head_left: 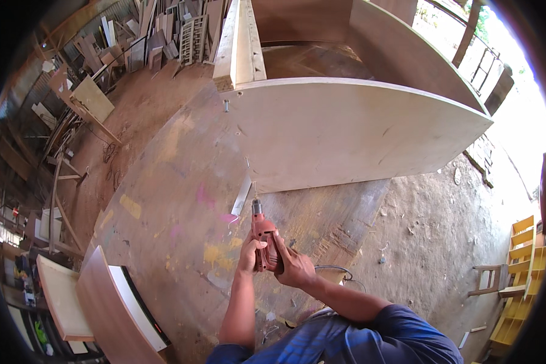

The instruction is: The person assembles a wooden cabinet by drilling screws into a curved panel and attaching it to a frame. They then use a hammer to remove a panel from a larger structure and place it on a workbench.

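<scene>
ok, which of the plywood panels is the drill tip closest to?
The big pale panel standing on edge ahead of the red drill, held in both hands, left hand and right hand. The brown panels lie lower left, well away.

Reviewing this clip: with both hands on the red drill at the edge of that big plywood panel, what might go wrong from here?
1. The red drill is aimed at the lower edge of the plywood panel, which stands upright; a push could shift or tip it.
2. The left hand and right hand both grip the drill, so neither steadies the panel.
3. The drill's cord trails by the right forearm and might snag.
</scene>
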Motion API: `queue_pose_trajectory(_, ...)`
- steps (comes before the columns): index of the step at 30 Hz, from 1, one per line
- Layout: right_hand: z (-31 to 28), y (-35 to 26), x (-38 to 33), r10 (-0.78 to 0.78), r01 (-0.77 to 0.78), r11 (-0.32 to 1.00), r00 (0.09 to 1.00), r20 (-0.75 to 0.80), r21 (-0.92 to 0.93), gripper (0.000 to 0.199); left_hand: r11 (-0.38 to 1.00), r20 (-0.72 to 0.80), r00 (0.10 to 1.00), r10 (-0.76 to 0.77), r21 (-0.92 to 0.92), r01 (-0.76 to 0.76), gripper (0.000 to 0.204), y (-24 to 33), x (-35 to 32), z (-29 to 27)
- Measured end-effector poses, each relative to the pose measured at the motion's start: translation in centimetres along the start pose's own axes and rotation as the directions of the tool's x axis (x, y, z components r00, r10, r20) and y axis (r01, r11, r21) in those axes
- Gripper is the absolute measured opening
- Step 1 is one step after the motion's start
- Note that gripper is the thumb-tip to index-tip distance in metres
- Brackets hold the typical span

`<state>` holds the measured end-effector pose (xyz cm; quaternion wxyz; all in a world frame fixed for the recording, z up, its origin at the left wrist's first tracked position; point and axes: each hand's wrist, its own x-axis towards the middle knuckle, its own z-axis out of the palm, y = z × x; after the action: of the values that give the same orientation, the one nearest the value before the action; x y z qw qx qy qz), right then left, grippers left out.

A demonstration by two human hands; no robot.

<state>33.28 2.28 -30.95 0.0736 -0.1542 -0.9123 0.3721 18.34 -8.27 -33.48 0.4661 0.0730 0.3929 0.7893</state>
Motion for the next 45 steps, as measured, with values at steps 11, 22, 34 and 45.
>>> queue_pose_trajectory(11,-0.2,1.5,-0.4,0.269,-0.205,0.956,0.901,0.341,-0.211,0.112,0.931,-0.242,0.970,-0.024,0.348,0.110,0.046,-4.5,0.7,-2.1)
queue_pose_trajectory(22,-0.3,4.1,1.1,0.111,-0.039,0.960,0.962,0.248,-0.278,0.100,0.870,-0.298,0.926,0.232,0.488,-0.061,0.051,-6.5,2.7,-1.1)
queue_pose_trajectory(34,1.4,4.9,2.8,0.058,0.002,0.959,0.978,0.201,-0.284,0.108,0.864,-0.325,0.914,0.242,0.501,-0.051,0.053,-5.3,3.6,-2.1)
queue_pose_trajectory(45,3.2,4.9,3.6,0.186,-0.124,0.959,0.954,0.237,-0.255,0.113,0.779,-0.289,0.902,0.321,0.622,-0.078,0.048,-3.8,3.8,-0.4)
